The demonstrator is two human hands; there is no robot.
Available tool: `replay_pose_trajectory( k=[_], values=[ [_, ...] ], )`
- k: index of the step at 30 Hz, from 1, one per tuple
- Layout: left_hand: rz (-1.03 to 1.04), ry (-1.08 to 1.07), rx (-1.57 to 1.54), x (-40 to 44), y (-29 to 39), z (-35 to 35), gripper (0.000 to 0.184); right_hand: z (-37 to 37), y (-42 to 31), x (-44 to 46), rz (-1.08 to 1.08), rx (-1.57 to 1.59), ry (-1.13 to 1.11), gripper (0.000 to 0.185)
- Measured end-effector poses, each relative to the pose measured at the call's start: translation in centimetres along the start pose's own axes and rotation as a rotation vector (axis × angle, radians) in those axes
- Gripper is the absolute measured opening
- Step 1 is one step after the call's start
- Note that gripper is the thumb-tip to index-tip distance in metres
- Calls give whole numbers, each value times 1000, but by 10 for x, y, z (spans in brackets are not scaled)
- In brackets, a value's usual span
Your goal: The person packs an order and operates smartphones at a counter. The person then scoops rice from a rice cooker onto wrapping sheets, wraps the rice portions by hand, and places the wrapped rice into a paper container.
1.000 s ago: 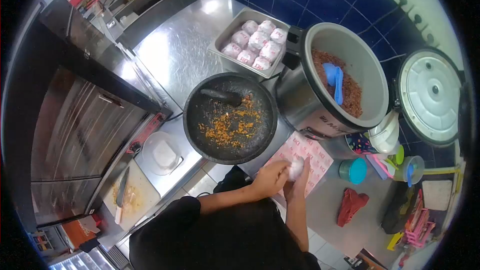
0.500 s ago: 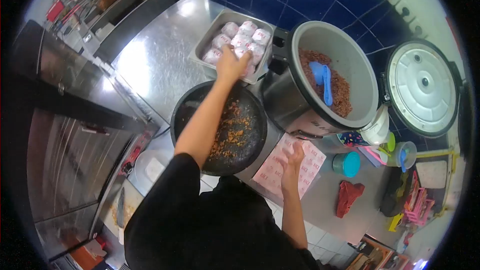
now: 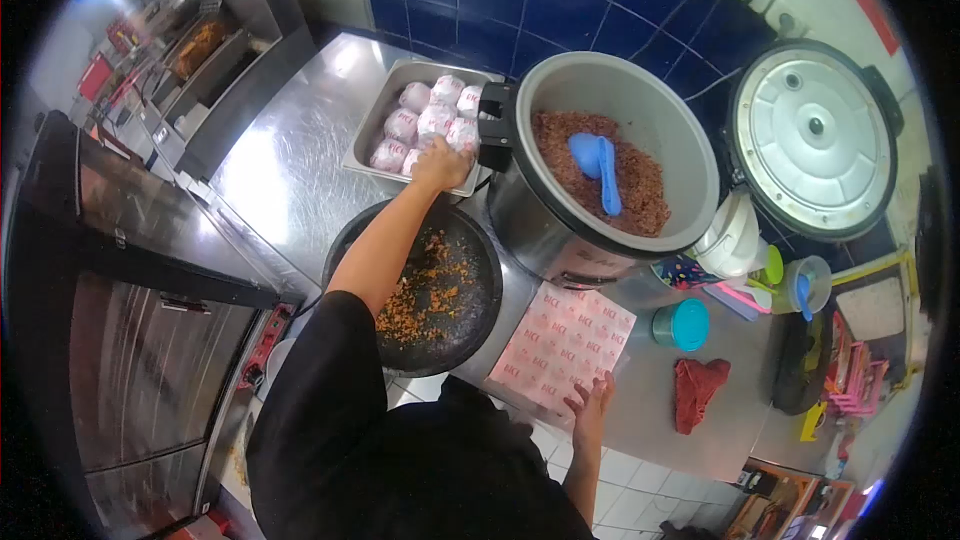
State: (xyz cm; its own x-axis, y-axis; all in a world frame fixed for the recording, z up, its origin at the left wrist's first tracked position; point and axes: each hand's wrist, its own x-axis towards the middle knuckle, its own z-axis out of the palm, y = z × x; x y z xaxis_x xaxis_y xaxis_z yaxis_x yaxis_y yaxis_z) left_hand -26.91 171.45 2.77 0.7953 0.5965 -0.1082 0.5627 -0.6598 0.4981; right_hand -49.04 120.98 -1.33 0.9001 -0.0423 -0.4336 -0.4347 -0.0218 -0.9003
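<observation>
My left hand (image 3: 443, 165) reaches into the near right corner of a metal tray (image 3: 357, 143). Its fingers are bent over a paper-wrapped rice ball, mostly hidden beneath them. Several more wrapped balls (image 3: 402, 126), white with red print, fill the tray. Under my left forearm lies a black pan (image 3: 478, 315) with brown crumbly bits of food in it. At the near right edge of the printed wrapping paper (image 3: 565, 340) is my right hand (image 3: 592, 402), fingers apart and nothing held. Whether its fingertips touch the paper I cannot tell.
A large rice cooker (image 3: 560, 230) holds reddish-brown rice (image 3: 640, 175) and a blue scoop (image 3: 598, 168); its lid (image 3: 815, 130) stands open. To the right are a teal-lidded tin (image 3: 682, 325), a red cloth (image 3: 698, 392) and a clear tub (image 3: 808, 285). An oven-like cabinet (image 3: 150, 340) stands left.
My left hand has gone from spread fingers over the balls to bent fingers at the tray's near right corner. My right hand has moved off the paper's middle towards its near edge. The view has shifted.
</observation>
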Motion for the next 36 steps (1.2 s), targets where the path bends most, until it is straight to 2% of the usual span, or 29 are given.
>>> replay_pose_trajectory(
  k=[3,5,6,7,8,9,10,11,12,13,14,15,16,17,19,20,21,23,24,25,27,28,31,33,34,35,36],
  values=[
    [246,-76,-10,92,-73,58,67,-36,3,-10,47,-23,-24,64],
    [302,82,362,15,-21,-24,39,-74,0,-27,63,7,-71,62],
    [160,272,252,-3,-17,-30,34,-95,-1,-38,87,24,-120,60],
    [161,495,85,-41,-3,-41,32,-116,-1,-48,82,39,-99,60],
    [136,806,-256,-73,3,-32,33,-137,2,-60,91,60,-90,57],
    [126,930,-531,-134,39,-32,34,-159,9,-75,102,90,-73,55],
    [147,920,-652,-204,82,-26,30,-180,17,-87,98,127,-27,55],
    [218,802,-809,-257,106,5,28,-201,23,-96,84,82,-26,53],
    [283,635,-753,-313,130,40,26,-225,31,-109,76,40,-11,50],
    [336,400,-860,-350,141,102,23,-249,42,-118,73,40,14,47],
    [375,174,-665,-407,168,144,24,-272,53,-132,75,46,39,44],
    [465,76,-621,-466,204,184,30,-293,60,-148,86,102,112,44],
    [831,167,-457,-507,226,222,45,-316,63,-161,40,77,122,44],
    [888,114,-467,-533,233,258,45,-339,68,-176,-7,44,132,44],
    [1031,-96,203,-596,244,320,53,-383,100,-215,-47,10,218,42],
    [1010,-167,194,-611,270,328,54,-411,108,-229,-109,-77,245,40],
    [985,-236,186,-627,296,335,55,-426,87,-260,-3,-46,325,40],
    [1082,-184,-47,-662,348,336,50,-468,117,-296,7,259,428,42],
    [1121,-193,-209,-678,374,343,49,-488,131,-311,17,284,479,42],
    [1153,-226,-209,-696,397,357,49,-509,143,-322,72,281,565,43],
    [1204,-45,-220,-731,438,387,53,-547,163,-340,129,292,666,44],
    [1231,-68,-227,-743,458,403,53,-566,169,-346,124,364,717,44],
    [1202,-85,-163,-778,509,465,58,-631,197,-354,109,446,837,44],
    [1176,106,-70,-800,537,504,67,-680,222,-353,118,590,887,45],
    [1170,84,-90,-813,549,523,67,-703,247,-349,127,637,918,46],
    [1094,-46,145,-823,561,537,70,-723,277,-346,152,621,972,46],
    [1010,-169,376,-834,579,552,73,-745,301,-347,273,571,1013,45]
  ],
)
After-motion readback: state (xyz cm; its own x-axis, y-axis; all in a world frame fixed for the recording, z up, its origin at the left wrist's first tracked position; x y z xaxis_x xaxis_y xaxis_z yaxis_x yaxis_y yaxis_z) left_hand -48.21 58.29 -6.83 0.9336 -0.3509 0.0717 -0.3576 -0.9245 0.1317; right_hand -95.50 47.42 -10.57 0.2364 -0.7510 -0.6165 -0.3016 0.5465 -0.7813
